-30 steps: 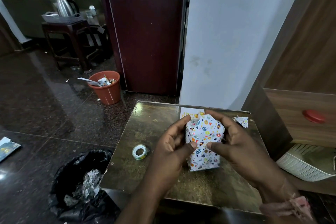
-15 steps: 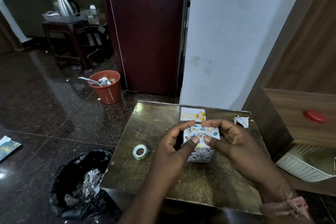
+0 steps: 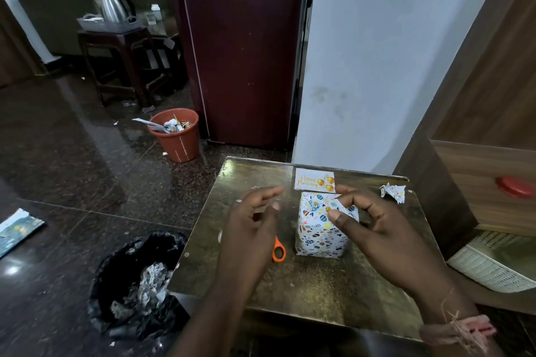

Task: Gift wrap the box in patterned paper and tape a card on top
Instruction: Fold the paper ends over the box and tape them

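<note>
A small brown counter carries a box already wrapped in white paper printed with coloured eggs and leaves, standing upright near the middle. Just behind it, at 12 o'clock, lies a white card reading "Happy Birthday" in gold script beside gold balloons. The right hand curls over the box's right side, thumb and fingertips at its top edge; whether they grip or only touch is unclear. The left hand hovers at 9 o'clock of the box, fingers relaxed, holding nothing, motion-blurred. It hides all but one orange handle loop of the scissors. A crumpled paper scrap lies at 2 o'clock.
</note>
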{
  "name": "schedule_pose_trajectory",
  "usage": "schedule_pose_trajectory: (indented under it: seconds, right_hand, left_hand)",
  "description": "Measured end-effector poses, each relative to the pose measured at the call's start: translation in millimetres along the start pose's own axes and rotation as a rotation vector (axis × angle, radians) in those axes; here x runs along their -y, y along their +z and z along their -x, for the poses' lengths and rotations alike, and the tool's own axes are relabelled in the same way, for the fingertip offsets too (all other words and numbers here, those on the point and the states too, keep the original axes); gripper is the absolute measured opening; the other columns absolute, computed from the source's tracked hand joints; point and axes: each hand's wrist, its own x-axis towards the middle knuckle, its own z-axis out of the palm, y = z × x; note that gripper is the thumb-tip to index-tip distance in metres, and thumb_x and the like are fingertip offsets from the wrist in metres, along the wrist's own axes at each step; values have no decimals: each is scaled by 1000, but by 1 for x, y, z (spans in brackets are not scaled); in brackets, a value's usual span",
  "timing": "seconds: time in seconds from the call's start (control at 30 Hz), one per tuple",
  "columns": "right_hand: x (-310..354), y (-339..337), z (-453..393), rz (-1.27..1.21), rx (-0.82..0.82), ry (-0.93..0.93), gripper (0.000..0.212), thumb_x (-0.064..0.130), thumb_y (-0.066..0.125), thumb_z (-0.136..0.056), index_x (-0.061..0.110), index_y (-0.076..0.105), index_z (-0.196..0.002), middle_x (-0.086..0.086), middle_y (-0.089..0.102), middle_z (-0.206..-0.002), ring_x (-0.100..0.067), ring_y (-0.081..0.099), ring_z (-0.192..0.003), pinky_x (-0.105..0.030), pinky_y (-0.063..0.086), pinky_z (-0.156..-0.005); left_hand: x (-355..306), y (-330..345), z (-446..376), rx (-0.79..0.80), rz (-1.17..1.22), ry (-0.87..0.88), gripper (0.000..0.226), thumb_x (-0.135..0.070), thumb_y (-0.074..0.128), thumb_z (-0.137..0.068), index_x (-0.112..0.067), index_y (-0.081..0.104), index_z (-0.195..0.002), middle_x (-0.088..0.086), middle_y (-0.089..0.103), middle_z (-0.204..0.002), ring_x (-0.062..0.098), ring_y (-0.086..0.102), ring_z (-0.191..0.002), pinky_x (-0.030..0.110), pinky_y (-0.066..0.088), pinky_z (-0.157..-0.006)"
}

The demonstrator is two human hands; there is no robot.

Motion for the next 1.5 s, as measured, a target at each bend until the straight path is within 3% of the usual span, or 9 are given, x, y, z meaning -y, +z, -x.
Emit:
schedule_pose_trajectory:
  seconds: [0.1,0.17,0.33,0.43,0.6,0.83,1.17,1.33,1.5]
  right_hand:
    - [1,2,-1,-38,-25,2,6,35,72,-87,30,72,-90,27,62,-127,10,52,-126,-42,41,-115]
    - [5,3,0,-97,-47,-6,13,40,71,-83,33,73,-93,26,64,-125,5,54,-127,-44,41,-115]
    - [17,7,0,-72,-114,-114,24,42,71,-83,27,73,-102,14,65,-125,-5,55,-130,-49,41,-114]
    - [28,10,2,62,-211,-189,10,38,70,-88,32,72,-95,16,61,-123,-6,53,-128,-29,39,-110]
    - [51,18,8,200,-305,-276,2,35,69,-91,35,69,-89,21,60,-118,-5,48,-126,-8,30,-98]
    - [66,28,15,260,-300,-339,4,31,69,-92,35,67,-90,20,62,-108,-7,53,-116,-6,31,-93]
    - [64,32,14,-27,-127,-188,15,25,70,-94,35,71,-105,11,68,-91,-11,65,-79,-26,53,-68]
    - [68,39,13,-186,55,-16,34,18,80,-85,33,71,-113,9,74,-105,-11,70,-90,-43,60,-87]
    - [68,43,11,-326,38,54,19,19,75,-88,23,75,-106,-2,76,-92,-17,73,-76,-34,58,-76]
  left_hand:
    - [13,-26,-10,-43,-67,-63,50,6,59,-89,-35,74,-113,-21,72,-102,1,65,-85,21,49,-72]
    - [18,-44,-14,16,-132,-124,51,2,62,-83,-38,72,-113,-18,70,-103,4,62,-87,23,49,-73]
    - [44,-75,-21,280,-600,-218,71,-37,66,-67,-51,56,-136,-7,57,-133,23,49,-126,42,43,-108]
    - [52,-74,-22,358,-725,-245,82,-55,52,-54,-49,55,-135,-1,64,-123,29,57,-120,47,46,-106]
    - [56,-70,-26,367,-797,-197,65,-31,65,-69,-44,60,-133,0,66,-120,26,60,-117,40,51,-99]
    - [30,-72,-23,251,-301,-176,63,-5,82,-82,-40,65,-131,-10,71,-116,6,70,-98,38,60,-93]
    - [-4,-59,-13,433,637,-241,53,-2,71,-83,-12,65,-134,15,67,-135,24,68,-117,29,58,-90]
    - [-8,-55,-11,512,831,-196,68,-18,89,-76,-13,62,-139,17,62,-140,19,67,-118,25,57,-89]
    - [-10,-58,-11,524,903,-186,69,-15,86,-79,-12,59,-142,14,63,-139,18,66,-120,27,57,-93]
